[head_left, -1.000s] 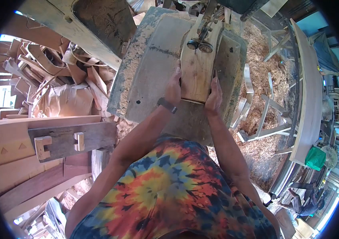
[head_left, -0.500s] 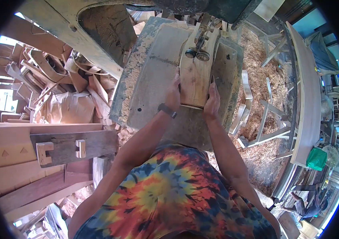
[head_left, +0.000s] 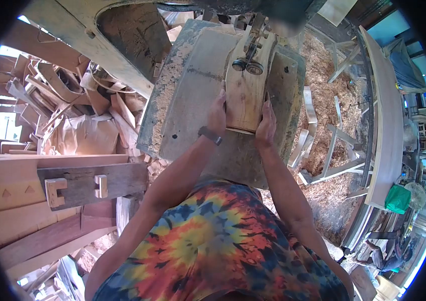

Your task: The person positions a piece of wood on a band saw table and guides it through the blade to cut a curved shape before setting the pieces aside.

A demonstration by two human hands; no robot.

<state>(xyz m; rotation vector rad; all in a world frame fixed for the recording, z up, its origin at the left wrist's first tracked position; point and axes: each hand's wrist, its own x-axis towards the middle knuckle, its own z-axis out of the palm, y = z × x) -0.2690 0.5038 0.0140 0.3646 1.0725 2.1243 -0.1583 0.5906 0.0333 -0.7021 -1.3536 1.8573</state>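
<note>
A thick wooden block (head_left: 243, 108) with curved sides lies on the dusty metal table (head_left: 195, 108) of what looks like a bandsaw. Its far part runs under the saw's guide assembly (head_left: 249, 62), which has two round rollers at its lower end. My left hand (head_left: 217, 116) presses along the block's left side, fingers pointing forward. Against the right side lies my right hand (head_left: 266, 124), fingers stretched along the edge. The block is held between both hands. I cannot make out the blade itself.
The saw's pale frame (head_left: 75, 30) rises at upper left. Piled wood offcuts (head_left: 57, 95) fill the left side. Curved wood strips (head_left: 309, 115) and sawdust (head_left: 328, 90) cover the floor at right, beside a long board (head_left: 388, 120). Another person (head_left: 386, 258) is at far lower right.
The block and both my hands have shifted very slightly forward under the guide assembly. My grip on the block's two sides looks the same.
</note>
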